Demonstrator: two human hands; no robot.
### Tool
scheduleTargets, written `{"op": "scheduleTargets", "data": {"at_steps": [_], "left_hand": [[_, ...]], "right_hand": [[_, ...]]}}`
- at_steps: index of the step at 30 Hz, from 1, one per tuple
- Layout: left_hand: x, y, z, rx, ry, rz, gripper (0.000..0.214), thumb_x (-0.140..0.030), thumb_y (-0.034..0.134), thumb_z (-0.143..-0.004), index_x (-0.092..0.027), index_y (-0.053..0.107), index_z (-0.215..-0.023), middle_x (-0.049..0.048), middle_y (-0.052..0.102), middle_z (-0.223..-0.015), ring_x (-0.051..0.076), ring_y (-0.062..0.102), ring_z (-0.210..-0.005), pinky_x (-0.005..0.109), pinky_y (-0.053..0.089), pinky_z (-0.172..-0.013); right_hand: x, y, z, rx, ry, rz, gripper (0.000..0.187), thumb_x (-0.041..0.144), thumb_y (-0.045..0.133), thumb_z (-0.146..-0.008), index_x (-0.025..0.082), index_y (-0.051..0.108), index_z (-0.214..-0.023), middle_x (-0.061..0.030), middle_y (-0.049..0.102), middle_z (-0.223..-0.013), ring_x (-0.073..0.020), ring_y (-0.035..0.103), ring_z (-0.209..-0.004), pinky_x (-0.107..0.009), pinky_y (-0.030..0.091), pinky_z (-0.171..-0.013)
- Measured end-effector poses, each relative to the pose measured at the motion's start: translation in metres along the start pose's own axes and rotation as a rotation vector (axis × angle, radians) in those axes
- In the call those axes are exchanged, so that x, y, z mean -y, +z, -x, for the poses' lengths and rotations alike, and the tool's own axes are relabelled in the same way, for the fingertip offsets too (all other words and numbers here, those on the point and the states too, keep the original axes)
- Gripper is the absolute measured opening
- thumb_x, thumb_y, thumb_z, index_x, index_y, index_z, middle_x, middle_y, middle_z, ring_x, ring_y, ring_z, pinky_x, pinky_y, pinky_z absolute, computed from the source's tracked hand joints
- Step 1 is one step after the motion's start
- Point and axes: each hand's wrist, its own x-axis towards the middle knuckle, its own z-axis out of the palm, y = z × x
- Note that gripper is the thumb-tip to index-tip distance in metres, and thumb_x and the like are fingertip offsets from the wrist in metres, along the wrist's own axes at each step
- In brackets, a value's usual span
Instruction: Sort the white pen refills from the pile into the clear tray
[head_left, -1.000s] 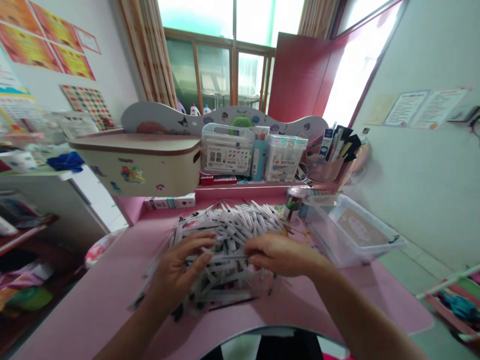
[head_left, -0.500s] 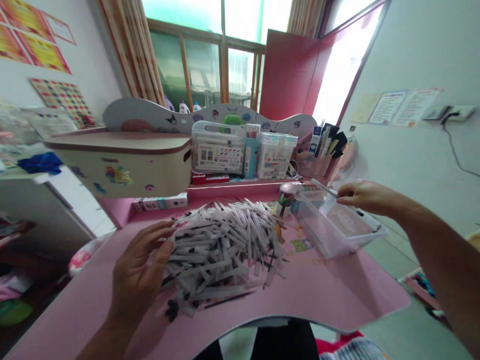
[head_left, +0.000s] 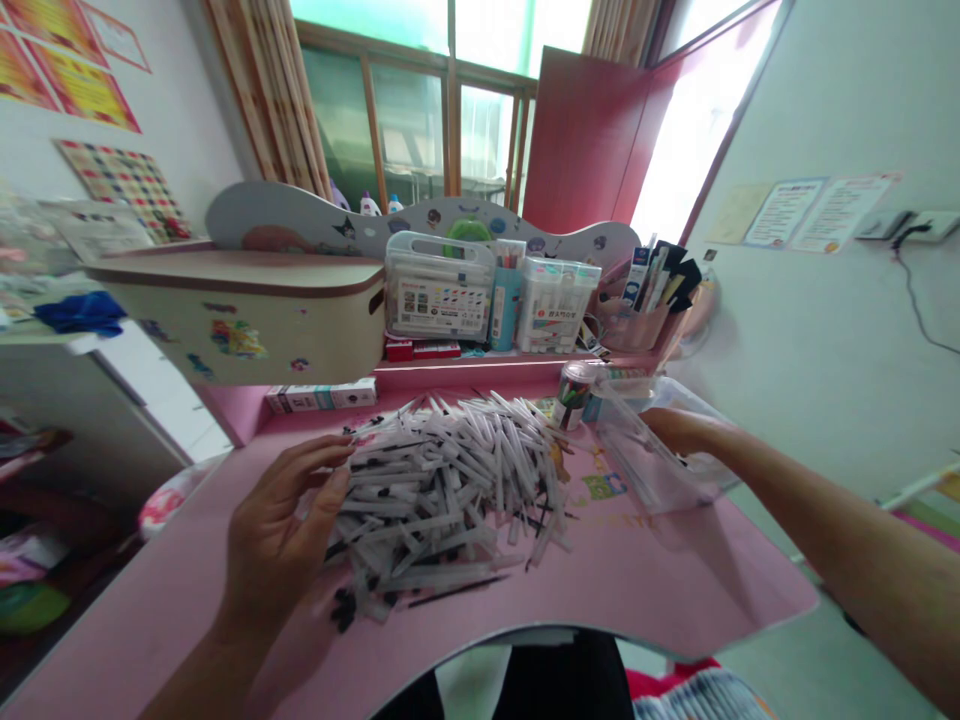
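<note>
A heap of slim white translucent tubes (head_left: 450, 490), some with dark tips or thin dark sticks, lies on the pink desk (head_left: 600, 580). My left hand (head_left: 281, 530) rests at the heap's left edge, thumb and fingers apart around its side, with nothing gripped. To the right, a clear plastic box (head_left: 645, 480) stands uncovered on the desk. My right hand (head_left: 679, 432) reaches down inside this box. Its fingers are mostly hidden or blurred by the box wall, so what they hold cannot be made out.
Behind the heap stand a jar of coloured pencils (head_left: 572, 400) and a flat carton (head_left: 322, 395). On the raised shelf are a lidded beige bin (head_left: 255, 330), a clear carrying case (head_left: 439, 295), a marker box (head_left: 559, 310) and a pink pen holder (head_left: 634, 325).
My right hand has moved down and left, from above the clear box into it. The pale stick it held is no longer clearly visible. My left hand stays put.
</note>
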Motion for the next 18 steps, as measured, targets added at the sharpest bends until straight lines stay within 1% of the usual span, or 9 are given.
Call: {"op": "scheduleTargets", "data": {"at_steps": [4, 7, 10, 13, 14, 16, 18], "left_hand": [[0.000, -0.001, 0.001, 0.008, 0.016, -0.006, 0.017, -0.029, 0.058, -0.091, -0.023, 0.067, -0.104, 0.0027, 0.065, -0.111, 0.017, 0.062, -0.102, 0.028, 0.052, -0.083], [0.001, 0.001, 0.001, 0.015, 0.012, -0.013, 0.017, -0.029, 0.058, -0.090, -0.023, 0.067, -0.104, 0.0026, 0.066, -0.110, 0.017, 0.063, -0.101, 0.028, 0.052, -0.084], [0.002, 0.003, 0.001, 0.019, 0.009, -0.010, 0.017, -0.030, 0.059, -0.090, -0.023, 0.067, -0.104, 0.0028, 0.066, -0.110, 0.018, 0.063, -0.102, 0.029, 0.052, -0.084], [0.004, 0.005, 0.001, 0.022, 0.011, -0.014, 0.018, -0.031, 0.060, -0.090, -0.023, 0.068, -0.104, 0.0030, 0.067, -0.109, 0.018, 0.063, -0.100, 0.029, 0.052, -0.083], [0.004, 0.005, 0.001, 0.023, 0.009, -0.019, 0.018, -0.031, 0.060, -0.090, -0.023, 0.068, -0.104, 0.0029, 0.067, -0.109, 0.018, 0.063, -0.100, 0.028, 0.052, -0.082], [0.005, 0.004, 0.001, 0.021, 0.004, -0.028, 0.018, -0.031, 0.060, -0.089, -0.023, 0.068, -0.103, 0.0027, 0.067, -0.109, 0.018, 0.064, -0.099, 0.028, 0.053, -0.082], [0.005, 0.003, 0.002, 0.027, -0.003, -0.032, 0.018, -0.031, 0.060, -0.089, -0.023, 0.067, -0.104, 0.0026, 0.067, -0.110, 0.018, 0.064, -0.099, 0.028, 0.053, -0.083]], "right_hand": [[0.000, -0.010, 0.005, -0.001, 0.048, 0.076, 0.021, 0.000, 0.052, -0.067, 0.011, 0.068, -0.076, -0.0021, 0.058, -0.055, -0.0125, 0.054, -0.046, -0.021, 0.040, -0.048], [-0.002, -0.012, 0.005, 0.029, 0.107, 0.067, 0.019, 0.001, 0.052, -0.068, 0.010, 0.066, -0.077, -0.0009, 0.056, -0.051, -0.0125, 0.052, -0.042, -0.022, 0.042, -0.046], [-0.002, -0.009, 0.002, 0.094, 0.156, 0.032, 0.016, 0.002, 0.055, -0.069, 0.010, 0.065, -0.079, 0.0007, 0.055, -0.048, -0.0129, 0.053, -0.040, -0.023, 0.045, -0.046], [0.005, -0.004, -0.001, 0.190, 0.165, -0.021, 0.004, 0.007, 0.061, -0.073, 0.010, 0.065, -0.073, 0.0019, 0.052, -0.043, -0.0147, 0.057, -0.042, -0.023, 0.048, -0.046], [0.008, -0.003, -0.001, 0.219, 0.164, -0.039, 0.004, 0.010, 0.062, -0.074, 0.010, 0.064, -0.070, 0.0021, 0.050, -0.042, -0.0153, 0.058, -0.043, -0.023, 0.048, -0.046], [0.013, -0.001, -0.002, 0.263, 0.167, -0.072, 0.012, 0.013, 0.065, -0.076, 0.009, 0.062, -0.065, 0.0021, 0.048, -0.040, -0.0166, 0.060, -0.043, -0.023, 0.048, -0.045], [0.015, 0.001, -0.003, 0.293, 0.176, -0.105, 0.013, 0.013, 0.067, -0.075, 0.009, 0.062, -0.064, 0.0018, 0.048, -0.041, -0.0177, 0.060, -0.043, -0.025, 0.049, -0.044]]}}
